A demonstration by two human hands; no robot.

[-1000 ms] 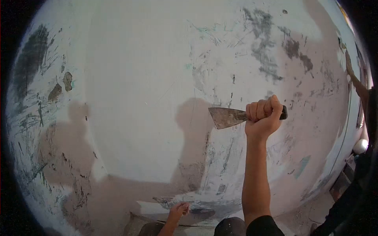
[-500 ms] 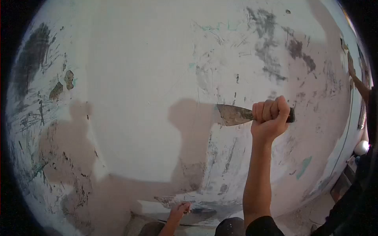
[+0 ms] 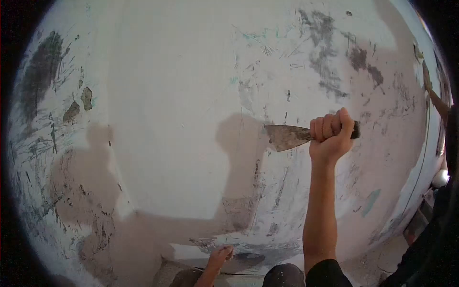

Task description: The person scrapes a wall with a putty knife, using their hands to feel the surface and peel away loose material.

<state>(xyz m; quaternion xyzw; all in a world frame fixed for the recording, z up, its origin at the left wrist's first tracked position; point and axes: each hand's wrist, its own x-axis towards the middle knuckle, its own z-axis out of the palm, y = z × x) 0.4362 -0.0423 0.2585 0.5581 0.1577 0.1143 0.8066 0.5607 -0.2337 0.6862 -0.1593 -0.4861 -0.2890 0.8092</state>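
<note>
My right hand (image 3: pixel 330 134) is wrapped around the dark handle of a putty knife (image 3: pixel 289 137). The worn, stained blade points left, with its wide edge close to the scuffed white wall (image 3: pixel 167 95); whether it touches cannot be told. Part of the handle end sticks out past the thumb side of the fist. Low in the view, my left hand (image 3: pixel 222 253) is held above my knees with its fingers curled in. Anything inside those fingers is too small to make out.
Dark smears, scratches and chipped patches (image 3: pixel 86 98) mark the wall. My knee (image 3: pixel 283 276) is near the wall's base. At the far right another person's arm (image 3: pixel 437 100) reaches to the wall. A round white object (image 3: pixel 440 178) is below that arm.
My right hand has shifted slightly up and to the right with the putty knife, and its shadow has moved right too. My left hand has barely moved.
</note>
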